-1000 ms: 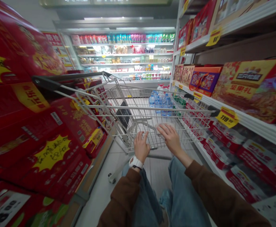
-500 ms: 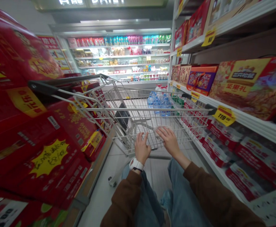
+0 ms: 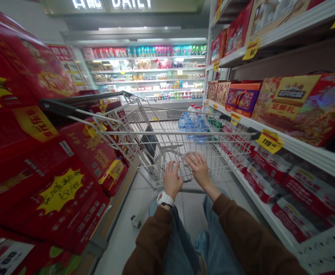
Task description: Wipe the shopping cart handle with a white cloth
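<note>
While the right hand [image 3: 197,166] covers a pale item [image 3: 203,155], the left hand [image 3: 172,179] is poised beside it

Taking twelve o'clock as straight ahead, both hands are at the near side of a wire trolley [image 3: 181,133], whose handle [image 3: 81,99] reaches out to ten o'clock. The right hand lies flattened over the pale item, which peeps past the fingers; it is too blurred to name, and whether the hand grips it or merely rests on it cannot be told. The left hand, at eight o'clock from the right one, is loosely open, fingers partly bent, with nothing visible in its grasp. Contact with the wires is unclear.

The step in hand looks like close handling of the pale item, right hand covering and left at the ready. Any next move probably calls for a light touch, keeping the item off the wires, where it might snag.

Room looks tight. The trolley's near rim crosses at twelve o'clock, just beyond the fingers. A shelf edge [image 3: 308,151] with a yellow price tag [image 3: 269,141] bounds three o'clock; stacked red boxes [image 3: 9,130] bound nine. Floor tiles [image 3: 121,221] show at eight o'clock beside a caster [image 3: 135,221], and the legs [image 3: 219,229] occupy six. The easiest room seems upward.
</note>
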The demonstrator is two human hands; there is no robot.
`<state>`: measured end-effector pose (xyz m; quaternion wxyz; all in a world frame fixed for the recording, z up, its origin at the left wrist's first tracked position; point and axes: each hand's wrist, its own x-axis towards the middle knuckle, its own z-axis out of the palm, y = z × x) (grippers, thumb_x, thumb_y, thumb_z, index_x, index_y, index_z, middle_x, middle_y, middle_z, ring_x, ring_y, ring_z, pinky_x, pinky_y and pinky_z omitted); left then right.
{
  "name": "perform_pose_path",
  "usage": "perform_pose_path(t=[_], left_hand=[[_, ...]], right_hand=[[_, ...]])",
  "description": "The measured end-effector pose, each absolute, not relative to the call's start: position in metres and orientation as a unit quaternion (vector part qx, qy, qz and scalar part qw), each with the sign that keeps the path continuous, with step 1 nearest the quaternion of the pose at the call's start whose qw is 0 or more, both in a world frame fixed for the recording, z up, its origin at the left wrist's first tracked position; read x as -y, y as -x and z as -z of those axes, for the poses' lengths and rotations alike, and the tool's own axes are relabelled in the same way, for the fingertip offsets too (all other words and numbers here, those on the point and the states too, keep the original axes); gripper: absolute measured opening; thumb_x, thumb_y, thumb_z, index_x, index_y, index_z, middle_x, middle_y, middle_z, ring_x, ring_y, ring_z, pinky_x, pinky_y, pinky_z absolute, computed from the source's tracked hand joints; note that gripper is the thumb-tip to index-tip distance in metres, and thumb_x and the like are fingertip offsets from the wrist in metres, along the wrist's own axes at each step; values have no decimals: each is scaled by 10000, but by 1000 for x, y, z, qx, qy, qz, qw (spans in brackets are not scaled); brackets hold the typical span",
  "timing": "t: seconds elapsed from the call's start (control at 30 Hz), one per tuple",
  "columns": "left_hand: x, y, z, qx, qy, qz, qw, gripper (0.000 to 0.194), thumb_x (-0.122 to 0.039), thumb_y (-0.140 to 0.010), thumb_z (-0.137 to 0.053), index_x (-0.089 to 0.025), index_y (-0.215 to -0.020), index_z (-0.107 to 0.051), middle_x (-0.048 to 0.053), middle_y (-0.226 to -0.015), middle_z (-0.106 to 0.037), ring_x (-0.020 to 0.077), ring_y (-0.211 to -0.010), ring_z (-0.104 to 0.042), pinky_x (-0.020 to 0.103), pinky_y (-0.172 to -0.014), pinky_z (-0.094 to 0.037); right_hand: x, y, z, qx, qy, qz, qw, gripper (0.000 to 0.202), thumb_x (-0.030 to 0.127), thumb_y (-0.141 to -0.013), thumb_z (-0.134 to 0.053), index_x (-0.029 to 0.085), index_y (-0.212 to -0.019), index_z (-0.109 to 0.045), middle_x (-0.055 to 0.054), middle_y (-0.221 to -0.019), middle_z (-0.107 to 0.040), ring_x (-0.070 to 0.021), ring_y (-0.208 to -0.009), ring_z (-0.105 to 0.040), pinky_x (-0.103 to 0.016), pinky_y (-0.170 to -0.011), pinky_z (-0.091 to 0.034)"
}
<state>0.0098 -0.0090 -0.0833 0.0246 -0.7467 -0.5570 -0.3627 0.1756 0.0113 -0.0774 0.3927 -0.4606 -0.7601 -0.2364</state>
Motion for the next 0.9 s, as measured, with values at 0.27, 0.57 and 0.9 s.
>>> perform_pose_path(t=[0.27, 0.57, 0.9], left_hand=[[10, -12, 86, 553, 743, 375, 30, 764, -20, -672, -499, -177, -1420, -496, 125, -1455, -480, 290, -1442, -342, 456, -1145, -406], [7, -4, 90, 531, 758, 376, 48, 739, -1, -664, -487, -174, -1382, -521, 114, -1454, -500, 269, -1432, -379, 441, -1152, -402], [31, 43, 72, 609, 675, 373, 186, 564, -111, -822, -486, -137, -1385, -513, 166, -1453, -510, 284, -1409, -414, 461, -1139, -365]], right_hand=[[0, -168, 30, 757, 443, 235, 419, 721, -69, -753, -444, 265, -1380, -567, -8, -1419, -586, -238, -1342, -437, -426, -1136, -306], [-11, -157, 71, 765, 458, 227, 392, 659, -61, -760, -478, 246, -1325, -618, -14, -1367, -630, -253, -1295, -470, -427, -1098, -325], [6, -138, 36, 768, 428, 223, 422, 732, -64, -732, -460, 266, -1377, -566, -10, -1406, -591, -231, -1328, -437, -409, -1133, -305]])
